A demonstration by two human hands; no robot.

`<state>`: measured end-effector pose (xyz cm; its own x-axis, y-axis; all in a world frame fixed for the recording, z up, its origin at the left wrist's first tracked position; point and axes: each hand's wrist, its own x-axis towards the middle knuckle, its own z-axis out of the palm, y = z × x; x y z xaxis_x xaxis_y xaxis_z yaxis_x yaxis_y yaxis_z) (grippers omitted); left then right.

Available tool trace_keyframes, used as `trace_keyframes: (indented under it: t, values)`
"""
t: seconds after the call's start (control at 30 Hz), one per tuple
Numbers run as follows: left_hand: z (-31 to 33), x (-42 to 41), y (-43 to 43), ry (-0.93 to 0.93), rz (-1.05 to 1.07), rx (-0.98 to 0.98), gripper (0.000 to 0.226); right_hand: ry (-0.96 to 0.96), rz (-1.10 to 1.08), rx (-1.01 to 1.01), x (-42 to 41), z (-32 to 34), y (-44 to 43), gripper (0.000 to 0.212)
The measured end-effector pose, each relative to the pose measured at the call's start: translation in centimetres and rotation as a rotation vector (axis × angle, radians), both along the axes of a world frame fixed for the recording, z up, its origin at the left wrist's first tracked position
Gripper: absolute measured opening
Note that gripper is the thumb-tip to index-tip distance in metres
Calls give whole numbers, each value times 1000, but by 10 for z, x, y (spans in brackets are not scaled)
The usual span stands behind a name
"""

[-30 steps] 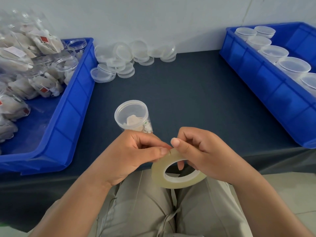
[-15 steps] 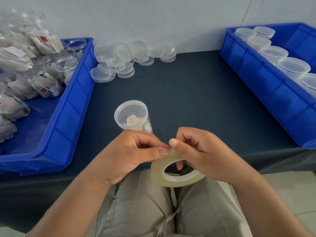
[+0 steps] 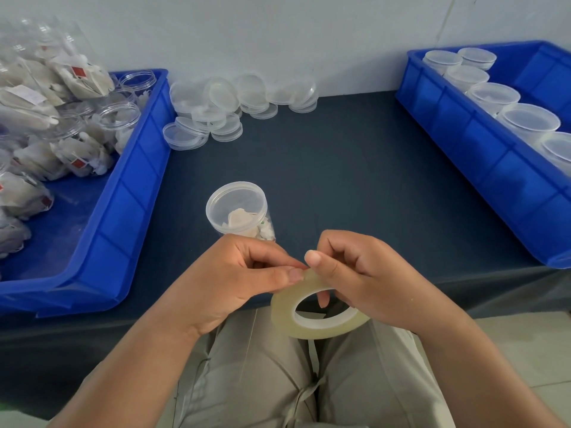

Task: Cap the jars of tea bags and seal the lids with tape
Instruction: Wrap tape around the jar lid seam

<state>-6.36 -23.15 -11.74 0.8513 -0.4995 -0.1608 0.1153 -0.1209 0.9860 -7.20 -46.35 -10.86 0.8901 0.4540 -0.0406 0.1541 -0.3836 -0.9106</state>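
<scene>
A clear jar (image 3: 236, 209) with tea bags inside stands capped on the dark table, just beyond my hands. Over the table's front edge I hold a roll of clear tape (image 3: 312, 322). My right hand (image 3: 367, 273) grips the roll, with fingers through its core and the thumb on its top. My left hand (image 3: 238, 276) pinches the roll's outer edge between thumb and forefinger, right by the right thumb. Whether a tape end is lifted is too fine to tell.
A blue bin (image 3: 123, 193) on the left holds uncapped jars and loose tea bags. A pile of clear lids (image 3: 228, 109) lies at the back by the wall. On the right, another blue bin (image 3: 482, 149) contains several capped jars.
The hands and the roll have barely shifted; my left thumb and forefinger stay pinched at the roll's edge. The jar has not moved.
</scene>
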Motion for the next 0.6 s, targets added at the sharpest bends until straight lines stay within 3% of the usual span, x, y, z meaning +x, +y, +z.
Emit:
trace_keyframes:
  t: [0.6]
  values:
    - [1,-1,0,26,18,-12,21,17,-4,10,0,0,1,42]
